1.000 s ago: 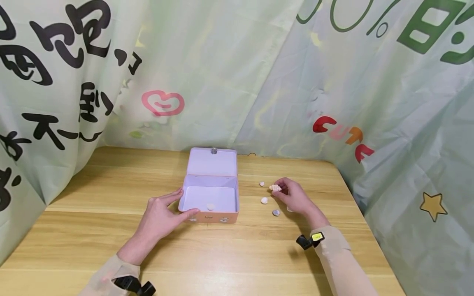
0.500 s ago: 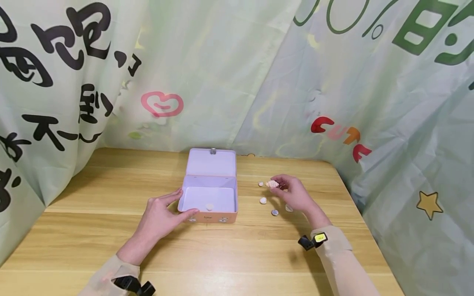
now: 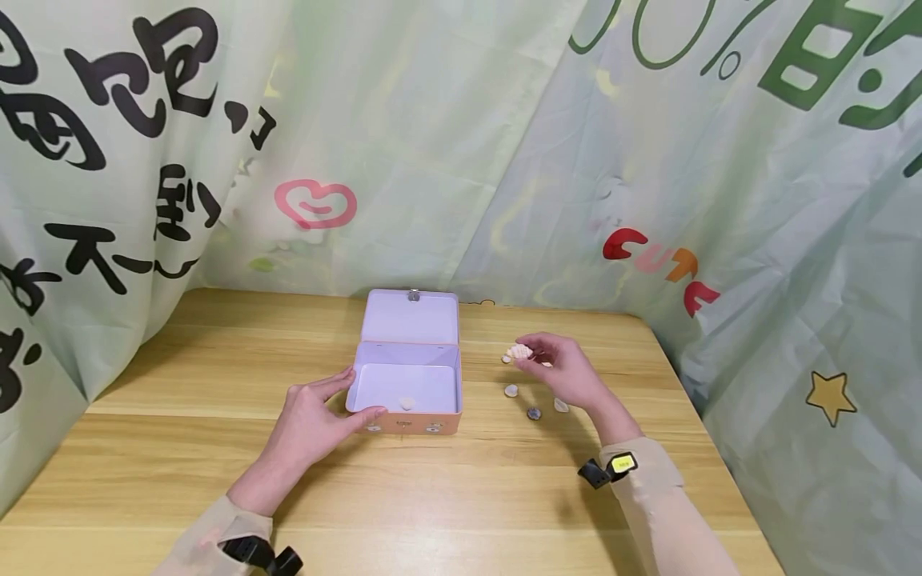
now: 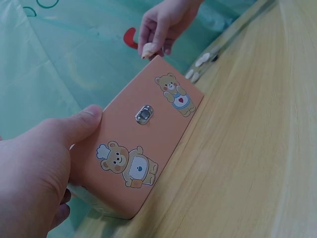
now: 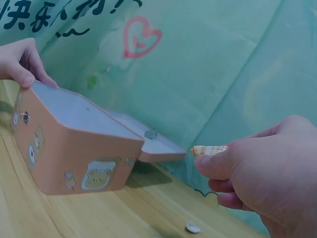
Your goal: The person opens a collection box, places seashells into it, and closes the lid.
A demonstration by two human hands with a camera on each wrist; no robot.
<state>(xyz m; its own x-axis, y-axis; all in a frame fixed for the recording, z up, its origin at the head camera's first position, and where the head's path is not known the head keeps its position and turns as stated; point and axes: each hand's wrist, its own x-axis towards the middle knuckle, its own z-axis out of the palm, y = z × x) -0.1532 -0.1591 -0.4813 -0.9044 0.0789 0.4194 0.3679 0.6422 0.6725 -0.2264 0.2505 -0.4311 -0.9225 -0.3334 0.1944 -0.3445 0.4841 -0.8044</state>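
Observation:
An orange tin box (image 3: pixel 423 422) with bear pictures and a metal catch stands with its lavender lid (image 3: pixel 410 318) folded back. One pale shell (image 3: pixel 406 404) lies inside on its floor. My left hand (image 3: pixel 310 424) grips the box's near left corner, thumb at the front rim and fingers along the side. To the right, my right hand (image 3: pixel 569 372) pinches a ridged, cream-and-orange spiral seashell (image 5: pixel 210 150) between thumb and fingers, above the table. In the left wrist view, this seashell (image 4: pixel 148 50) shows just past the box's far corner.
Several small shells lie right of the box: a pale one (image 3: pixel 511 390), a darker one (image 3: pixel 534 414), a white one (image 3: pixel 561 406) and one (image 3: pixel 506 359) below the held seashell. Curtains (image 3: pixel 403 144) hang behind the wooden table (image 3: pixel 446 504).
My right hand has lifted the spiral seashell and moved slightly left and away from me, uncovering the white shell. My left hand keeps its grip on the box.

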